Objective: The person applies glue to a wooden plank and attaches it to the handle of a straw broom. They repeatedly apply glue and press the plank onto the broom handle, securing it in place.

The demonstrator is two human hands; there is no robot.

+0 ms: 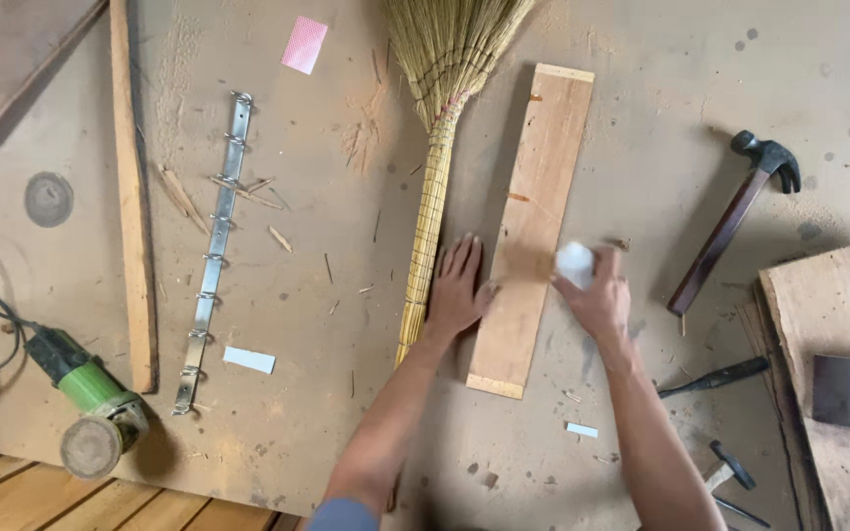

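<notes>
On the tabletop (327, 413) lay one straw broom (432, 177), one short plank (533, 226) and one long thin wooden strip (130, 197). There was one metal hook rail (213, 256) and one green angle grinder (86, 393). Hammers numbered two: one large claw hammer (735, 221) and one small hammer (725, 472) near the lower edge. One dark-handled chisel (715, 377) lay between them. Small white slips numbered two (249, 360) (582, 430), with one pink card (304, 44). Two hands showed, the left hand (456, 290) and the right hand (597, 295).

Matt wooden plank (533, 226), straw broom (435, 147), shiny metal hook rail (216, 246)
</notes>
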